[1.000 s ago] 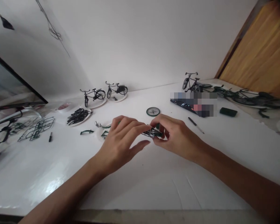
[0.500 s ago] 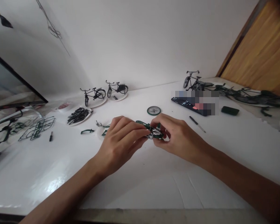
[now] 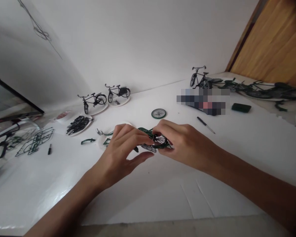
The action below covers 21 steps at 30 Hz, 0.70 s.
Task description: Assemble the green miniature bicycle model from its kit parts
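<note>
Above the white tabletop, a partly built green model bicycle with one spoked wheel is between my two hands. My right hand grips it by the wheel end, thumb below and fingers above. My left hand has its fingertips on the frame's left part, the thumb lower beside a silvery piece. The fingers hide much of the frame. Just beyond my hands lies a loose green-rimmed wheel. Behind my left hand is a paper plate with green parts, and a curved green piece rests beside it.
Two black model bicycles stand on plates at the back left, near a plate of black parts. Green part frames lie left. A screwdriver, a phone, a green block and more model bicycles are right.
My left thumb has moved down, away from its fingers, uncovering the silvery piece. The model has turned slightly in my hands, showing more of the wheel. The view has shifted a little.
</note>
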{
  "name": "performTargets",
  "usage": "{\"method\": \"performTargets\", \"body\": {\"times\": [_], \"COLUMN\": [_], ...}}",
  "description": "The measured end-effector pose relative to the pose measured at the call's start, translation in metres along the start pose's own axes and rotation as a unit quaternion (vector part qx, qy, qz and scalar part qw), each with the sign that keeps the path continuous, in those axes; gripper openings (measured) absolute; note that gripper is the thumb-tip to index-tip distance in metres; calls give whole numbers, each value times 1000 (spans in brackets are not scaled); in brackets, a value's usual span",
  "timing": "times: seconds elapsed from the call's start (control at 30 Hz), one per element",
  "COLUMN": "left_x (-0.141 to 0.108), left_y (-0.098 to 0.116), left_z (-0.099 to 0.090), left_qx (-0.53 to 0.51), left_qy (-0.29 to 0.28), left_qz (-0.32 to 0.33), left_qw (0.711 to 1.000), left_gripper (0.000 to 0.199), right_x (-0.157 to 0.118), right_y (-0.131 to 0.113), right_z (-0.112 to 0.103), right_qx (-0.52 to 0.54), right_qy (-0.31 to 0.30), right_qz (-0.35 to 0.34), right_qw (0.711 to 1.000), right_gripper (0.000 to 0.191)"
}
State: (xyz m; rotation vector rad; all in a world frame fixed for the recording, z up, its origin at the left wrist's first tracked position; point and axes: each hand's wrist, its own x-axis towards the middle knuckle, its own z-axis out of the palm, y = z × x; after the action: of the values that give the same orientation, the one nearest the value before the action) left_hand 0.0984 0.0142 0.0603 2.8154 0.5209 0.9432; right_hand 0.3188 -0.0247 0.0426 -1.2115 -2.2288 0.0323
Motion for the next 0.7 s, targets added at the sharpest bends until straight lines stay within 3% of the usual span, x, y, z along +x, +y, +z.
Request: {"method": "performTargets", "body": {"times": [0.1, 0.3, 0.57, 0.7], "left_x": [-1, 1, 2, 3], "left_y": [-2, -1, 1, 2], "left_z": [1, -1, 1, 3], "left_qx": [63, 95, 49, -13], "left_qy": [7, 49, 73, 66], "left_qz": [54, 83, 49, -2], "left_qw": [997, 991, 995, 998], "left_gripper": [23, 26, 24, 20], "right_x": [1, 3, 4, 5], "right_y": [-1, -3, -7, -8], "right_z": [-1, -3, 2, 2], "right_qx": [15, 55, 137, 146], "right_qy": [-1, 10, 20, 14], "right_qz": [14, 49, 106, 117], "right_qw": [1000, 997, 985, 982], "right_gripper": [25, 27, 19, 19]}}
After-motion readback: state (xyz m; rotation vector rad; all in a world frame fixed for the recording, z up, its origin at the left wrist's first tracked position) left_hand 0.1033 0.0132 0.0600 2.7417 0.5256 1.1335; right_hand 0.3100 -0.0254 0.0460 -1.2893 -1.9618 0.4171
